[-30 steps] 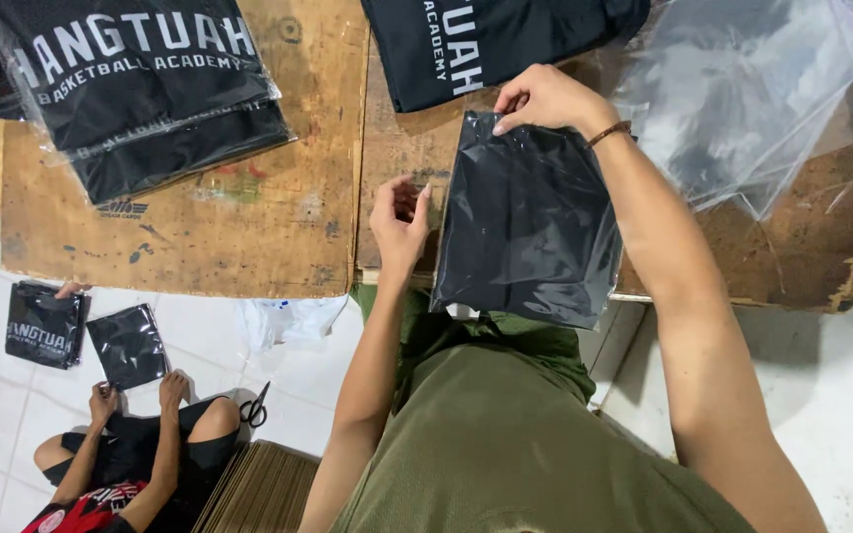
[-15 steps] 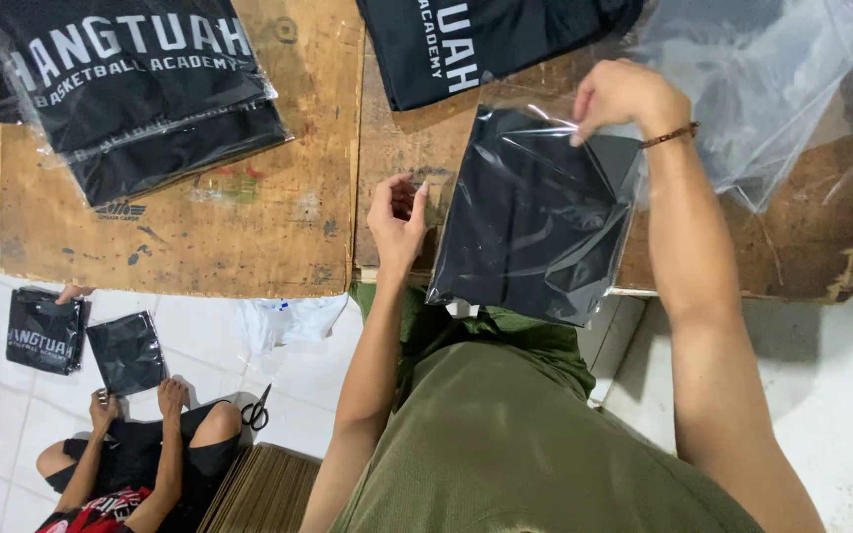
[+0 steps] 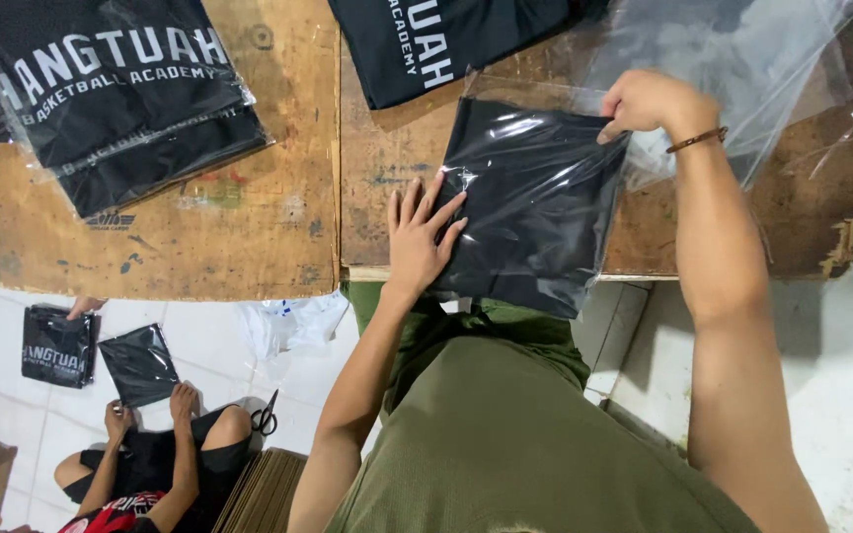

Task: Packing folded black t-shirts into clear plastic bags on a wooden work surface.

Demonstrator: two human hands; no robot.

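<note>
A folded black garment in a clear plastic bag [image 3: 535, 202] lies on the worn wooden table [image 3: 288, 227], its near edge hanging over the table's front. My left hand [image 3: 422, 237] lies flat with fingers spread on the bag's left side. My right hand [image 3: 649, 102] pinches the bag's top right corner. A thin bracelet circles that wrist.
A stack of bagged black shirts with white lettering [image 3: 116, 94] lies at the table's far left. Another black shirt [image 3: 436, 44] and loose clear bags [image 3: 733, 69] lie at the back. On the floor, another person [image 3: 150, 464] sits handling bagged garments [image 3: 140, 363]; scissors [image 3: 266, 415] lie nearby.
My right hand slid from the bag's top left corner to its top right corner. My left hand moved from the table edge and flattened onto the bag.
</note>
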